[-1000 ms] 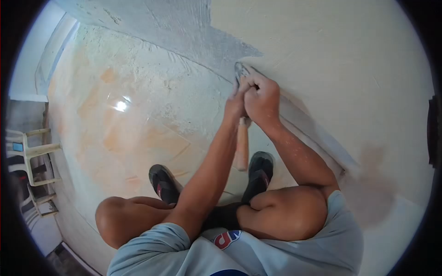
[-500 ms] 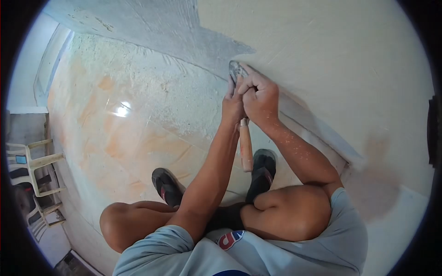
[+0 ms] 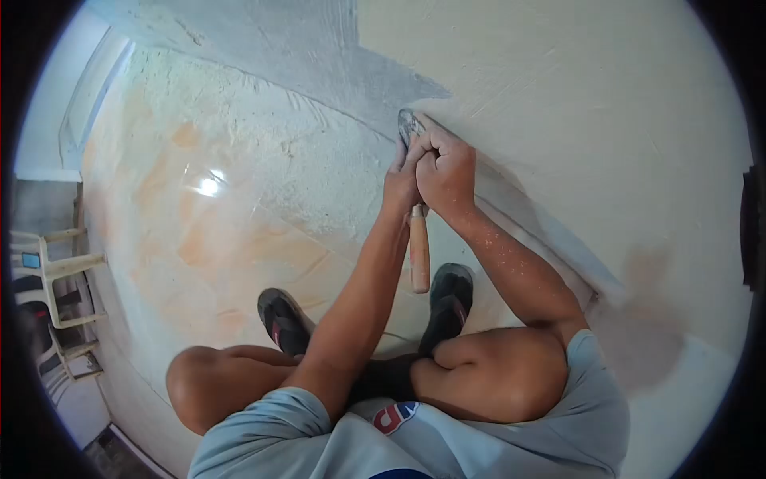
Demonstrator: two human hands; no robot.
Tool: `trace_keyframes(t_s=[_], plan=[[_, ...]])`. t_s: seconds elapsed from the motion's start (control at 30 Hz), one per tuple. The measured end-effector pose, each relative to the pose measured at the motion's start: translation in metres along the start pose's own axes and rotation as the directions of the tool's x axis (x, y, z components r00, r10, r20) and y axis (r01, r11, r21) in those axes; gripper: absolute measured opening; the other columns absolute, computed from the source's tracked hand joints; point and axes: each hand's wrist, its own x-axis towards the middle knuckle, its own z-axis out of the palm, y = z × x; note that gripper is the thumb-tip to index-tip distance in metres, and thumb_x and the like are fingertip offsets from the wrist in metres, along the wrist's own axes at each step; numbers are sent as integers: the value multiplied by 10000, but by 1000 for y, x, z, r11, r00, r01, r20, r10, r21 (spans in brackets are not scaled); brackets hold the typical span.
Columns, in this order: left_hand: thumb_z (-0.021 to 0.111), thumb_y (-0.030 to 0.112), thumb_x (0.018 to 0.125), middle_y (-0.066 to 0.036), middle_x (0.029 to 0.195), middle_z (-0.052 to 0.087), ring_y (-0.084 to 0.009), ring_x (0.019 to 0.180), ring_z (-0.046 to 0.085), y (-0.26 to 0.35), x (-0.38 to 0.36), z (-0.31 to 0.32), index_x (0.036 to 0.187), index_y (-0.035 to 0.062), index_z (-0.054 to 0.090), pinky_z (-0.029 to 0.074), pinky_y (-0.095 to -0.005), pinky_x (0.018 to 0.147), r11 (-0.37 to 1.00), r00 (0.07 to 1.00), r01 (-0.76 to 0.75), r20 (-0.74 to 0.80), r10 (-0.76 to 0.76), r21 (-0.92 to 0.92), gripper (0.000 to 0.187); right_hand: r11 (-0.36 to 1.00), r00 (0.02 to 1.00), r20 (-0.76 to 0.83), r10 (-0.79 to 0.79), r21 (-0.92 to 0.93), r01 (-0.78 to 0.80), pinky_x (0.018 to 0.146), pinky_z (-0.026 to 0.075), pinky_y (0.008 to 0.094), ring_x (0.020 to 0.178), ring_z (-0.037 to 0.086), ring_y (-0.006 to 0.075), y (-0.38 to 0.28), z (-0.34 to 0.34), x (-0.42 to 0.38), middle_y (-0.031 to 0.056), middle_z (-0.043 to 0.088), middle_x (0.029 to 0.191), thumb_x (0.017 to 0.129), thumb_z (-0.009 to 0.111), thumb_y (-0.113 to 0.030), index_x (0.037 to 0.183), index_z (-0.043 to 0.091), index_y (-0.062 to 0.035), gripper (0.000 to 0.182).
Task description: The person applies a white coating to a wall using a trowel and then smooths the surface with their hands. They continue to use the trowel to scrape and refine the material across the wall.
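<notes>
A trowel with a wooden handle (image 3: 420,255) is in front of me, its handle pointing back toward my body. Its grey, smeared, rounded blade end (image 3: 409,124) shows past my fingers, close to the foot of the wall. My left hand (image 3: 401,180) is closed round the trowel's front part, ahead of the handle. My right hand (image 3: 444,172) presses against the left with curled fingers and appears to grip the blade too; the fingers hide the contact. Pale dust coats the fingers, and small specks dot my right forearm.
The wall (image 3: 558,96) rises at the right and top, pale cream with a grey coated patch (image 3: 311,40). Whitish residue lies on the glossy tiled floor (image 3: 239,231) along its base. Plastic chairs (image 3: 64,267) stand at far left. My sandalled feet (image 3: 283,319) are below my arms.
The view has shifted slightly. My hands and the trowel stay together at the wall's foot, with the right hand turned a little and the handle standing slightly straighter.
</notes>
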Motion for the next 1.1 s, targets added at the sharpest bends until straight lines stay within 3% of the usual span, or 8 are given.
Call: trace_keyframes(t_s=[0.27,0.33,0.43,0.53,0.7,0.77,0.9,1.1], plan=[[604,285,1057,-90,1136,689,-135,910,691,-2,9,5,1594,112,395,575,-270,679,995,999,19,-46,-24,-97,602,991,989,73,131,-36,-129,906,541,336,897,738,227,0,2,7,260,756,1069,818,504,115,726,640,63,172],[673,335,1023,-57,998,687,-114,820,683,14,-9,14,1550,100,446,564,-279,602,988,993,101,-55,-108,-116,620,1000,999,-44,-4,15,5,698,549,377,661,683,339,4,5,1,186,653,668,752,482,88,728,620,21,155],[712,383,1000,-38,975,680,-100,774,665,27,-24,38,1566,95,422,543,-263,579,998,978,63,-202,-59,12,698,997,998,2,61,48,-61,914,538,322,1076,738,247,0,-7,-1,249,746,970,842,524,121,731,607,48,157],[703,423,1000,-47,940,674,-100,719,645,29,-16,30,1577,78,405,535,-277,544,996,975,74,-204,-85,-58,735,975,973,85,213,-74,-207,891,546,329,1129,723,306,-14,0,8,295,745,1026,838,511,144,714,590,49,175],[708,438,995,-28,910,646,-85,664,582,29,-24,40,1633,99,323,462,-259,494,989,975,114,-181,-131,-98,818,998,999,7,-46,42,46,904,541,330,1145,717,275,8,4,6,271,756,1031,842,536,120,704,583,45,164],[707,409,1000,-32,916,646,-94,676,592,23,-11,29,1593,107,392,480,-272,512,991,972,89,-209,-108,-97,736,999,999,-41,-29,-39,28,962,539,349,750,714,250,9,11,9,162,639,681,790,488,105,695,624,37,180],[691,370,1015,-42,963,660,-120,757,631,-2,8,-4,1509,92,481,528,-281,602,980,982,115,-130,-137,-162,605,982,981,90,173,58,-179,913,536,318,977,706,212,8,13,3,140,732,1027,947,595,-7,999,681,20,104],[668,421,1018,-37,1047,669,-129,912,635,-17,-15,6,1360,38,602,529,-278,787,970,950,104,-266,-162,-221,518,998,992,121,26,-60,-19,1019,492,407,1157,671,340,22,1,-56,247,674,1233,960,643,-147,1414,515,22,501]])
